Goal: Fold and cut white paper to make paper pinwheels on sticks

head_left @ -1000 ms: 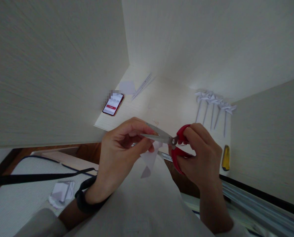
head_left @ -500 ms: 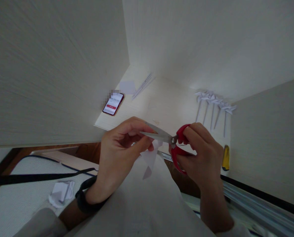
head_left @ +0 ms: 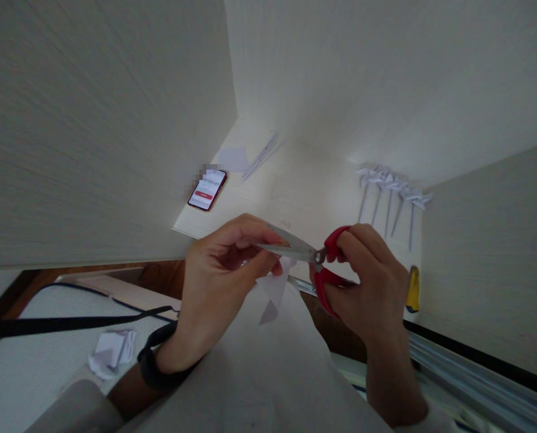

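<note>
My right hand (head_left: 370, 282) grips red-handled scissors (head_left: 316, 260), whose steel blades point left and sit slightly apart. My left hand (head_left: 220, 282) pinches a small piece of white paper (head_left: 272, 291) between thumb and fingers, right at the blades. A pointed flap of the paper hangs down below the hand. A dark band circles my left wrist. Both hands hover over the near edge of a pale wooden desk (head_left: 304, 192).
A red phone (head_left: 207, 189) with a lit screen lies at the desk's left. Thin white sticks (head_left: 261, 156) lie at the back, several paper pinwheels (head_left: 392, 192) at the right, a yellow cutter (head_left: 413, 288) by the right edge. Paper scraps (head_left: 110, 352) lie on the white surface at the lower left.
Almost nothing has moved. The scissors and my right hand have shifted very slightly, with the blades still at the paper.
</note>
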A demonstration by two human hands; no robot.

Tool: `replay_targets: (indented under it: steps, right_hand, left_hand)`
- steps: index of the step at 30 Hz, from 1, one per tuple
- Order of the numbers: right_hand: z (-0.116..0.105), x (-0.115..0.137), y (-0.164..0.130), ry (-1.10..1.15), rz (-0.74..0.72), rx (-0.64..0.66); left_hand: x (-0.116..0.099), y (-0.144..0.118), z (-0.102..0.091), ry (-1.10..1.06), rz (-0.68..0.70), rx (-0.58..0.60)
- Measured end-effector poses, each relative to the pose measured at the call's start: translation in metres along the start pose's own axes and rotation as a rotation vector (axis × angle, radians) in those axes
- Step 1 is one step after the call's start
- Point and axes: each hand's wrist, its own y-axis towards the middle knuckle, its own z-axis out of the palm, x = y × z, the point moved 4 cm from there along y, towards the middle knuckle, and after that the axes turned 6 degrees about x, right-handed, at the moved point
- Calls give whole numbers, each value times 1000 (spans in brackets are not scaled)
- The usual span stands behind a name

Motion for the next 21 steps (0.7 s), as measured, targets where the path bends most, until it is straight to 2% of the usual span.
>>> replay_targets:
  steps: [8,21]
  right_hand:
    - [-2,0,0,19,7,-1]
    - [-1,-1,1,2,2,-26]
  left_hand:
    - [0,0,-1,50,-11,-23]
    - [0,1,0,6,-68,-35]
